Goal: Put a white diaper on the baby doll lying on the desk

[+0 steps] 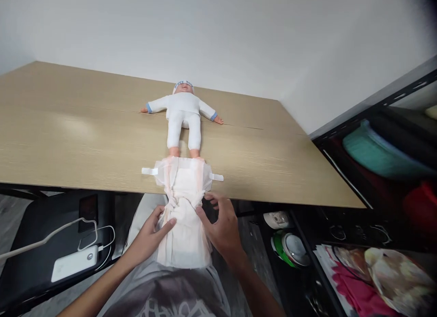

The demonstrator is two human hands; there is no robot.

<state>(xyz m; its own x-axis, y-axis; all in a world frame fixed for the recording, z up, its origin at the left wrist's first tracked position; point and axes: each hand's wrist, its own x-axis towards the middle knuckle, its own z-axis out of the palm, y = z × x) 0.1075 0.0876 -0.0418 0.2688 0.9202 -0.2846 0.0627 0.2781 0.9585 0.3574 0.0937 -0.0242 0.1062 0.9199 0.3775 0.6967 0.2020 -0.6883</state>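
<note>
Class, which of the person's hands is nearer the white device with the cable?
Left. The left hand rests on the diaper, right of the device; the right hand lies farther off, on the diaper's other side.

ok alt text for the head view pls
The left hand and right hand rest on an open white disposable nappy draped over the near edge of a light wooden table. A baby doll in a white suit lies face up just beyond it.

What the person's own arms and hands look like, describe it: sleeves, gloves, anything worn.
The left hand and the right hand are bare: no gloves, and no rings or watch that show. The left forearm and right forearm are uncovered, with no sleeve in view.
</note>
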